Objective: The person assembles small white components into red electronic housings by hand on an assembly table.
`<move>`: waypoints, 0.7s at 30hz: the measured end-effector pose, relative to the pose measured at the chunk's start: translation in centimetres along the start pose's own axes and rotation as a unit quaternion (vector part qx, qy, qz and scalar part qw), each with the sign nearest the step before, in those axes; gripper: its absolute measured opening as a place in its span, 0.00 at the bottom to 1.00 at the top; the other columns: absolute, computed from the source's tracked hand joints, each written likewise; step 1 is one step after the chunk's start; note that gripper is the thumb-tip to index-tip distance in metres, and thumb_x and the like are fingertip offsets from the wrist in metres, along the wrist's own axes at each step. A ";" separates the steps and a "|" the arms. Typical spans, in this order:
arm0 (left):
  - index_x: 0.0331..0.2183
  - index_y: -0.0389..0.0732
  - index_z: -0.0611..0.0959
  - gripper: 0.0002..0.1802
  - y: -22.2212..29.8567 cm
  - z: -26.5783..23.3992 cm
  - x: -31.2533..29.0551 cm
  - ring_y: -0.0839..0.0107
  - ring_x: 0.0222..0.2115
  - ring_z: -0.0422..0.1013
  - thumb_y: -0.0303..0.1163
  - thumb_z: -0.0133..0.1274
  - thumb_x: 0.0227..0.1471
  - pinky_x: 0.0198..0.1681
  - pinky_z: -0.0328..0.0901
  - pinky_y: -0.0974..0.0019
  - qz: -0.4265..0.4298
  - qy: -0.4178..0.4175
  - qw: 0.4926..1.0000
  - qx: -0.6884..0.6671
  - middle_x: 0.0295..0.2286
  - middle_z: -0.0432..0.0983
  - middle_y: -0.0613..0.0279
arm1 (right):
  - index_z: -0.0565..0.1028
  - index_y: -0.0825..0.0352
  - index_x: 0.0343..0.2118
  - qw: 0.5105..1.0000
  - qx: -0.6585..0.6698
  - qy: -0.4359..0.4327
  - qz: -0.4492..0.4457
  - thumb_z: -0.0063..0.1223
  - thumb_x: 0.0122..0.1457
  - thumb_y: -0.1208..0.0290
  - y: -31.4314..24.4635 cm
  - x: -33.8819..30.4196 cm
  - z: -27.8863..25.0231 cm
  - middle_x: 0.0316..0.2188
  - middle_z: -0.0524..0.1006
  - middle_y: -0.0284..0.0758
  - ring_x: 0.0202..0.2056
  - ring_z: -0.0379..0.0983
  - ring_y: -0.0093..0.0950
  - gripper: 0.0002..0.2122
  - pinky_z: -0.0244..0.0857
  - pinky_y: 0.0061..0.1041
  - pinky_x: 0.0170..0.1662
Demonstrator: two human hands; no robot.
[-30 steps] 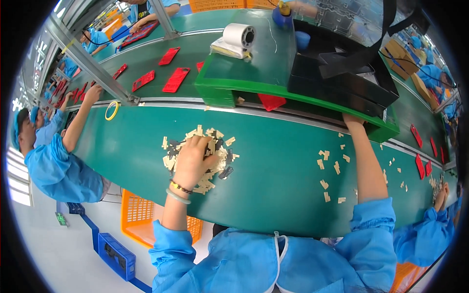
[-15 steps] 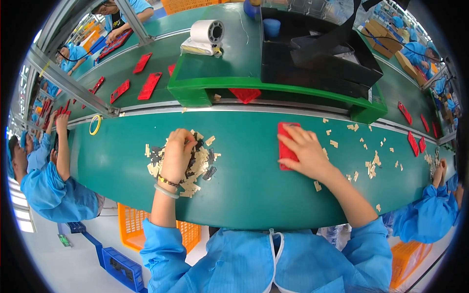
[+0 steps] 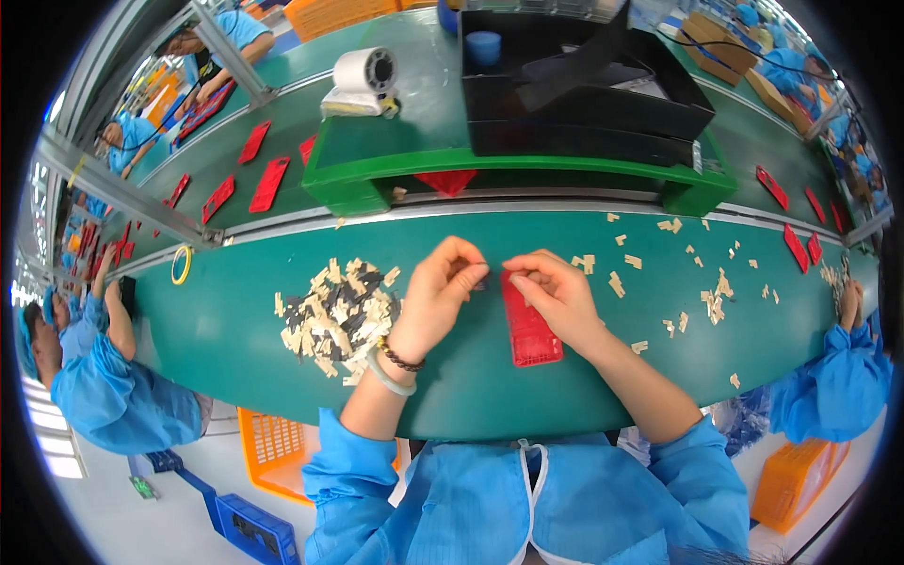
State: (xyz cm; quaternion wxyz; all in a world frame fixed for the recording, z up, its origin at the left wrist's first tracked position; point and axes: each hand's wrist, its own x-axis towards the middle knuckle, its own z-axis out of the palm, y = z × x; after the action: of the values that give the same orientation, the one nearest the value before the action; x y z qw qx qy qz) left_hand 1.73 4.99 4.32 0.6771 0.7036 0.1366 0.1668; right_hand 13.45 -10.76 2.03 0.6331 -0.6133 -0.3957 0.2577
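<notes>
A red phone-shaped shell [image 3: 533,344] lies on the green bench in front of me, its upper part partly covered by my right hand. My left hand [image 3: 438,294] is raised just left of it, thumb and forefinger pinching a small dark piece [image 3: 482,277]. Thumb and fingertips together, my right hand [image 3: 557,299] hovers over the shell's top end; whatever is between those fingertips is hidden. Left of my left hand lies a heaped pile of small cream and black pieces [image 3: 334,315].
Cream scraps [image 3: 716,299] are scattered to the right. A green raised shelf [image 3: 424,169] at the back carries a black bin [image 3: 584,132] and a white roll [image 3: 363,71]. More red shells [image 3: 269,185] lie beyond the rail. Co-workers sit at both sides.
My left hand has left the pile with a dark piece and moved right to the shell. The shell has shifted nearer me, and my right hand has gone from lying flat on it to pinching.
</notes>
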 end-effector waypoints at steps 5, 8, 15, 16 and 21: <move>0.34 0.37 0.76 0.06 -0.8 2.0 0.1 0.84 0.26 0.68 0.19 0.55 0.53 0.26 0.62 0.80 0.047 -0.022 0.999 -0.015 0.27 0.74 0.71 | 0.73 0.71 0.48 0.968 0.171 -0.074 0.168 0.54 0.60 0.77 -1.1 -0.2 -0.8 0.33 0.77 0.31 0.30 0.72 0.14 0.13 0.64 0.13 0.30; 0.32 0.35 0.76 0.10 0.3 2.5 -0.3 0.80 0.28 0.73 0.16 0.59 0.48 0.26 0.67 0.78 -0.020 0.010 0.996 -0.084 0.28 0.76 0.63 | 0.74 0.72 0.45 0.973 0.165 -0.053 0.151 0.54 0.59 0.80 -0.8 -0.5 -0.6 0.32 0.77 0.30 0.29 0.72 0.14 0.11 0.65 0.13 0.30; 0.26 0.34 0.79 0.07 0.9 -0.6 -1.4 0.73 0.26 0.74 0.18 0.62 0.43 0.30 0.69 0.71 0.065 0.124 0.966 0.216 0.24 0.74 0.61 | 0.78 0.71 0.37 0.984 0.154 0.038 0.075 0.54 0.57 0.82 -0.1 -0.4 -0.9 0.29 0.77 0.29 0.27 0.72 0.13 0.06 0.67 0.14 0.29; 0.26 0.34 0.79 0.06 1.3 -2.0 -1.7 0.68 0.28 0.74 0.19 0.62 0.43 0.33 0.69 0.68 0.058 0.106 0.934 0.337 0.25 0.74 0.59 | 0.78 0.68 0.33 0.995 -0.030 0.078 -0.048 0.55 0.53 0.84 0.0 -0.4 -1.0 0.29 0.76 0.30 0.26 0.74 0.17 0.06 0.68 0.16 0.28; 0.42 0.37 0.78 0.18 2.4 0.0 -1.8 0.55 0.39 0.73 0.22 0.59 0.45 0.42 0.68 0.61 0.139 0.034 0.922 0.359 0.34 0.78 0.54 | 0.79 0.65 0.32 0.924 -0.273 0.069 -0.260 0.58 0.46 0.84 -0.6 -0.7 -0.4 0.29 0.74 0.33 0.26 0.74 0.28 0.09 0.69 0.24 0.27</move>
State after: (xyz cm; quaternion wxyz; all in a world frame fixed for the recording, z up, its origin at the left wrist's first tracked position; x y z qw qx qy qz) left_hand 0.00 4.11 6.59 0.3438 0.9054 0.1112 0.2230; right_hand 13.34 -11.59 2.49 0.5119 -0.6540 -0.5516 -0.0773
